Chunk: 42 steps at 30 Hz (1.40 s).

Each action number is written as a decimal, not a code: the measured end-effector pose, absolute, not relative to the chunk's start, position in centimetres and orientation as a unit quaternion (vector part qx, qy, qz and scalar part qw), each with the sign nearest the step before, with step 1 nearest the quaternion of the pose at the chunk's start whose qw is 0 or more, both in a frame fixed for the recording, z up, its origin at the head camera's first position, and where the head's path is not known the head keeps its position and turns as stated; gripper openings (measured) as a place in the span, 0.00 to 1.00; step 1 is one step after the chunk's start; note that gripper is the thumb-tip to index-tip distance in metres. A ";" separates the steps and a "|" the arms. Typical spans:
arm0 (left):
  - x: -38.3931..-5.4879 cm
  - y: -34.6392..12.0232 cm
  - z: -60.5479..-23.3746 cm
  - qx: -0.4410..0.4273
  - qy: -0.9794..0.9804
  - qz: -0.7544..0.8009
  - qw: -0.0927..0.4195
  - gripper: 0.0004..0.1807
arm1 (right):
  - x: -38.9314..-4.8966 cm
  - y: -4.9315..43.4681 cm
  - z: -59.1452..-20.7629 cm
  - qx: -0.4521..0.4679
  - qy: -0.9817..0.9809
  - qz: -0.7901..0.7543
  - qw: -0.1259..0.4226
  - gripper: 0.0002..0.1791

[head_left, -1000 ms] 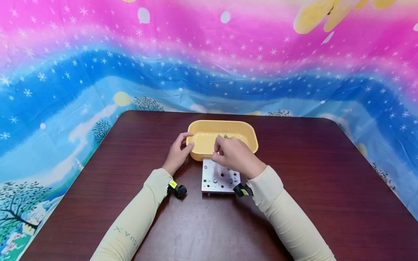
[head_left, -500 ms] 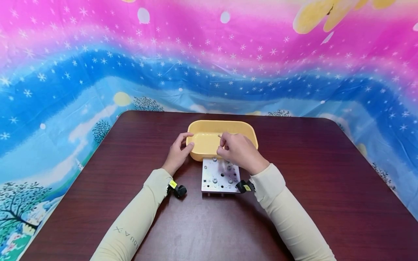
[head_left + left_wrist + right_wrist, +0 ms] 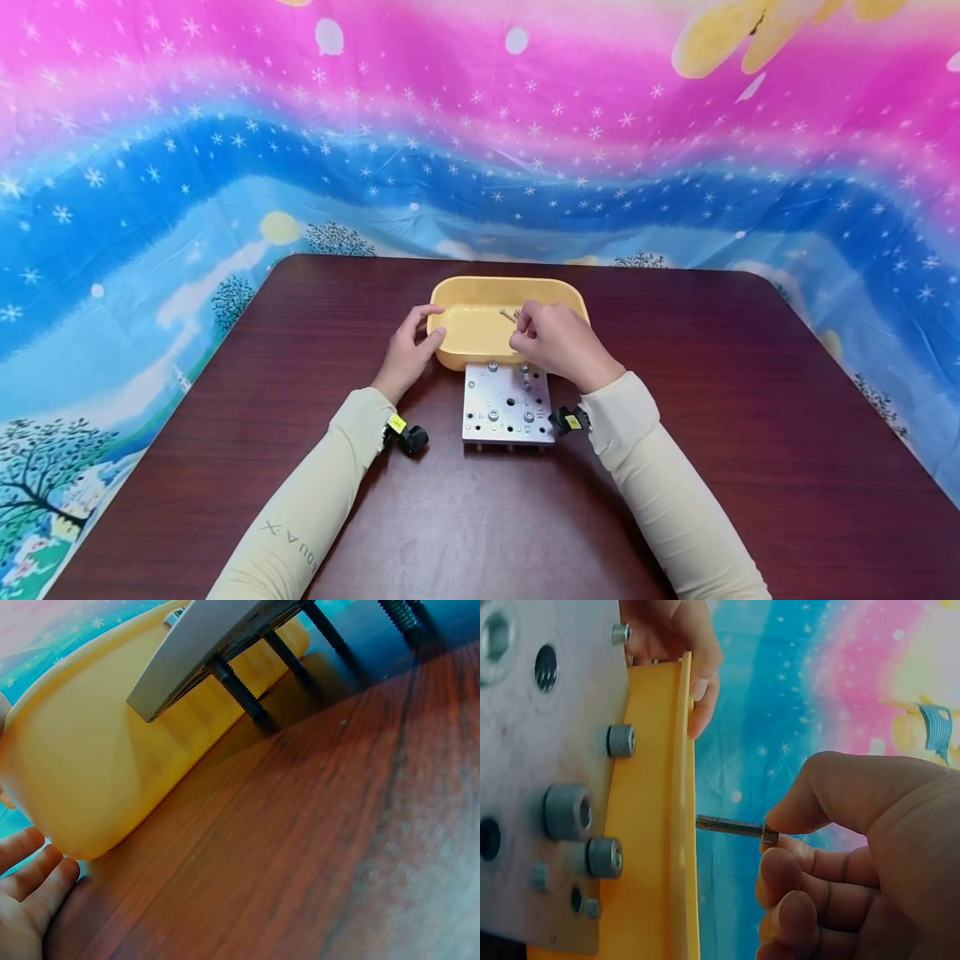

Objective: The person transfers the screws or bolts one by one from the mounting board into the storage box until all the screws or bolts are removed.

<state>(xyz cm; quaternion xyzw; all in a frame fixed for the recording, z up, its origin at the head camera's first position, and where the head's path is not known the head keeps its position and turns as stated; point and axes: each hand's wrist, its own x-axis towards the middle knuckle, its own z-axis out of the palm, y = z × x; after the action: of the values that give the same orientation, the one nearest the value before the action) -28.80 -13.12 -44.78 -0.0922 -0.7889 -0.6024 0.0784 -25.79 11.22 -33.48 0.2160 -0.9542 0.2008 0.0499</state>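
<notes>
My left hand point(image 3: 408, 354) holds the left end of a yellow plastic bin point(image 3: 454, 357), with thumb and index finger at its rim; other fingers point(image 3: 56, 881) touch the outside near the table. Between thumb and fingertips, my right hand point(image 3: 558, 343) pinches the head of a metal bolt point(image 3: 731, 825) above the bin. Its threaded shank points left in the head view. Just in front of the bin sits a silver metal plate point(image 3: 486, 396) carrying several socket-head bolts point(image 3: 570, 811). Their threaded ends point(image 3: 238, 688) stick out below the plate.
A dark red-brown table point(image 3: 360, 304) lies under everything. Behind it hangs a colourful printed cloth point(image 3: 450, 158). Small cameras point(image 3: 408, 435) are strapped at both wrists. Bare holes point(image 3: 546, 667) show in the plate among the bolts.
My right hand has shifted right and slightly back over the bin, uncovering the plate's far bolts. The pinched bolt now shows more plainly. My left hand, the bin and the plate stay put.
</notes>
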 end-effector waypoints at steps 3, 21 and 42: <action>-28.9 -13.1 -44.8 -0.096 -0.787 -0.604 0.080 0.20 | -26.0 11.4 -33.6 0.206 -0.956 0.203 0.039 0.04; -28.8 -13.1 -44.8 -0.097 -0.785 -0.606 0.080 0.20 | -27.4 12.2 -35.3 0.166 -0.968 0.190 0.014 0.03; -28.9 -13.1 -44.9 -0.094 -0.785 -0.607 0.076 0.21 | -28.8 13.4 -37.3 0.111 -0.977 0.180 0.013 0.07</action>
<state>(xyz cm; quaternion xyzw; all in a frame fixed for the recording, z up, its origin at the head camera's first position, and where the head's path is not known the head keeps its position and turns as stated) -28.93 -13.14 -44.87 -0.0935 -0.7854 -0.6071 0.0763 -28.82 13.45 -37.26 0.1109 -0.9774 0.1795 0.0135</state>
